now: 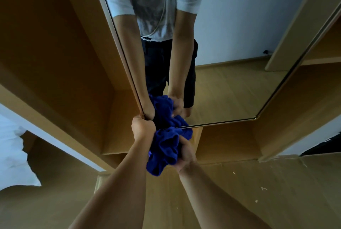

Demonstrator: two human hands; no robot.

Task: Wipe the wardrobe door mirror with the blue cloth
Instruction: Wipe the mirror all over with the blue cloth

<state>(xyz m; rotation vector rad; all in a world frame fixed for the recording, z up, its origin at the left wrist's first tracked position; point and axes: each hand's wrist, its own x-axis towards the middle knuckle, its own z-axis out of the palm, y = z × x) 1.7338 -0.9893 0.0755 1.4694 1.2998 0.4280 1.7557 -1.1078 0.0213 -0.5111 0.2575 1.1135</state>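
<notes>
The wardrobe door mirror (230, 81) stands open in front of me, framed in thin metal, reflecting my torso, arms and the floor. My left hand (143, 127) is clenched around the mirror door's lower left corner edge. My right hand (185, 153) grips the bunched blue cloth (164, 149), which presses against the mirror's bottom edge near that corner. The cloth's reflection shows just above it in the glass.
Open wooden wardrobe shelves (73, 73) lie left of the door, and more shelving (313, 85) sits to the right. White bedding (13, 155) shows at the far left. Wooden floor (239, 192) with small pale specks stretches below.
</notes>
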